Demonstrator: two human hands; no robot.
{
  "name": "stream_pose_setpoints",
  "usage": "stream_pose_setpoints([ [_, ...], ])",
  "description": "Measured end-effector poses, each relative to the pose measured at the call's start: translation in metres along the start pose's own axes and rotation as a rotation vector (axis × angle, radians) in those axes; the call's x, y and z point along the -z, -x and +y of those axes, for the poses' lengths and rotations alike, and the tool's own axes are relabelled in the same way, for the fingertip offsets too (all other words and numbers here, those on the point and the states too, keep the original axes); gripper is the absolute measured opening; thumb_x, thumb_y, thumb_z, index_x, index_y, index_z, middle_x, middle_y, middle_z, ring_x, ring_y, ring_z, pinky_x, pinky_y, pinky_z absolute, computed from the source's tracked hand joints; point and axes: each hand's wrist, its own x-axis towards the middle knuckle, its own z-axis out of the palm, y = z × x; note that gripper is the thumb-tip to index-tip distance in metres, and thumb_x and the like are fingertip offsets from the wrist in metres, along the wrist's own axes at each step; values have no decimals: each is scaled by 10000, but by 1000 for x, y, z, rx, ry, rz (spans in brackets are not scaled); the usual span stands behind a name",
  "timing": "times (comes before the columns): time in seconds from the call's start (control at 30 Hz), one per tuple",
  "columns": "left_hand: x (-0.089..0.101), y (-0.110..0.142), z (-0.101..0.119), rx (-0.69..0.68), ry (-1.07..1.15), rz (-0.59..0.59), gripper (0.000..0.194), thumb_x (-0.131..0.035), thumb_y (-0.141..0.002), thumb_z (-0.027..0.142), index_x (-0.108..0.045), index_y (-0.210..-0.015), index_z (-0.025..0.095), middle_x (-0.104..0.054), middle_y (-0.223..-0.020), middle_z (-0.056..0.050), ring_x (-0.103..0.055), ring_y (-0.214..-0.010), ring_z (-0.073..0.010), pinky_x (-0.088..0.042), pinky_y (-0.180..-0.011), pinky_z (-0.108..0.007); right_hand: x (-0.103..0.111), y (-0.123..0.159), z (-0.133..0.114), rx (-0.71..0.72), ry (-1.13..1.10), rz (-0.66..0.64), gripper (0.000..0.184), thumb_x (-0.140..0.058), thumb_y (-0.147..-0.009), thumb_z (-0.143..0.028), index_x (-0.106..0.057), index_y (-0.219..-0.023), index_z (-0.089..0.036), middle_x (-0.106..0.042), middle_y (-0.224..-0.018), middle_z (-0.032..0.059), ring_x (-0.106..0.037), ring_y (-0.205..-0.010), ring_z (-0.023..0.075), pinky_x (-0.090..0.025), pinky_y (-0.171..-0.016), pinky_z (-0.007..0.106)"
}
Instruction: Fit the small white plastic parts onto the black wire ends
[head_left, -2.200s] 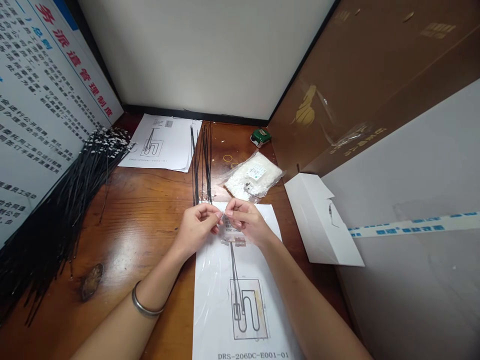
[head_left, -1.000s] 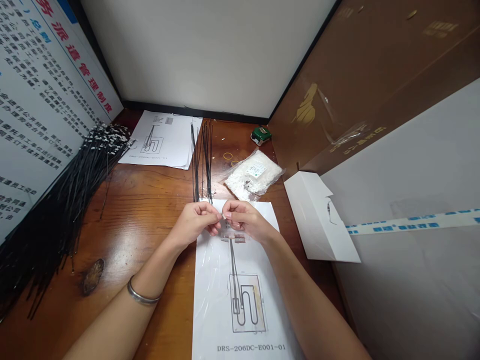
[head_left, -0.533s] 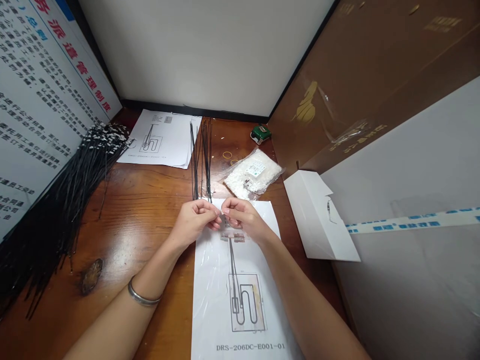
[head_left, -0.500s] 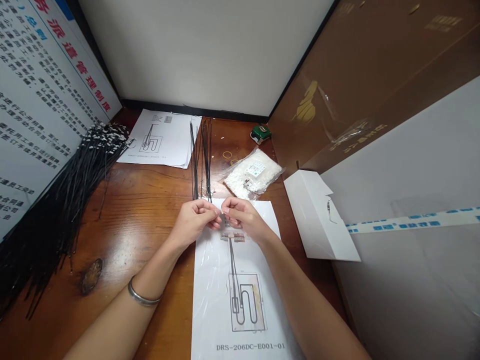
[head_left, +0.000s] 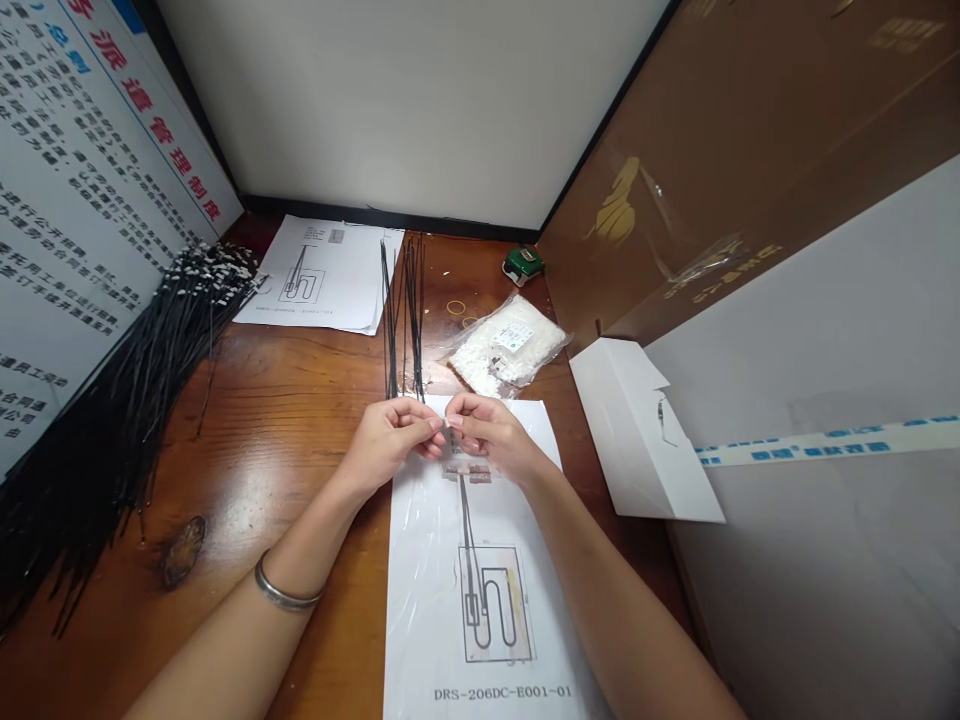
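Note:
Above the top part of a printed drawing sheet (head_left: pixel 420 600), my left hand (head_left: pixel 397 438) and my right hand (head_left: pixel 487 435) meet fingertip to fingertip. The right thumb and finger pinch a small white piece (head_left: pixel 447 422), mostly covered by the fingers. My left fingers are closed in a pinch too, and what they hold is too small to make out. Several thin black wires (head_left: pixel 412 320) lie just behind my left hand, their near ends running up to the fingers. A clear bag of small white parts (head_left: pixel 510 345) lies behind my right hand.
A large bundle of black wires (head_left: pixel 135 400) with white ends lies at the left. Farther back are another stack of drawings (head_left: pixel 322 285) and a green tape measure (head_left: pixel 523 264). A folded white carton (head_left: pixel 637 430) and a brown cardboard box (head_left: pixel 675 200) border the right side.
My hands stay pinched together in nearly the same place, the right fingers shifting only slightly. The whole view has moved a little; nothing on the table has visibly changed.

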Motion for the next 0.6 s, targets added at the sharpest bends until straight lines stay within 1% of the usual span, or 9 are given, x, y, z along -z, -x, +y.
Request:
stream_pose_setpoints([
  [0.17,1,0,0,-4,-7,-9,193,-734,-629,259,-618,-654,107,-657,-577,-28,-599,-492,-101,-495,-516,-210,0,1,0,16,18,-19,250,-673,-727,-373,-531,-673,-175,-407,-507,-67,-265,-423,53,-146,-421,227],
  [0.27,0,0,-1,-13,-12,-12,182,-729,-633,251,-612,-647,113,-653,-564,-22,-599,-488,-102,-498,-510,-212,0,1,-1,32,51,-25,260,-668,-733,-383,-521,-667,-179,-381,-495,-76,-256,-418,53,-149,-421,229],
  [0.4,-1,0,-3,-19,-28,15,147,-717,-624,214,-610,-638,115,-655,-553,-22,-598,-479,-105,-500,-499,-212,-1,2,0,57,93,0,249,-651,-747,-376,-513,-670,-184,-362,-475,-85,-255,-414,56,-161,-420,227],
  [0.5,-1,0,-3,-15,-42,31,111,-697,-620,181,-609,-634,115,-659,-557,-22,-604,-481,-105,-502,-503,-209,-1,2,2,70,133,33,242,-648,-752,-362,-509,-670,-182,-381,-485,-81,-273,-419,57,-175,-419,224],
  [0.6,-2,0,-4,-12,-58,41,93,-686,-620,165,-608,-635,115,-658,-554,-19,-610,-488,-106,-504,-507,-206,-2,2,5,97,158,33,249,-652,-757,-362,-508,-667,-180,-395,-489,-78,-271,-418,54,-179,-414,219],
])
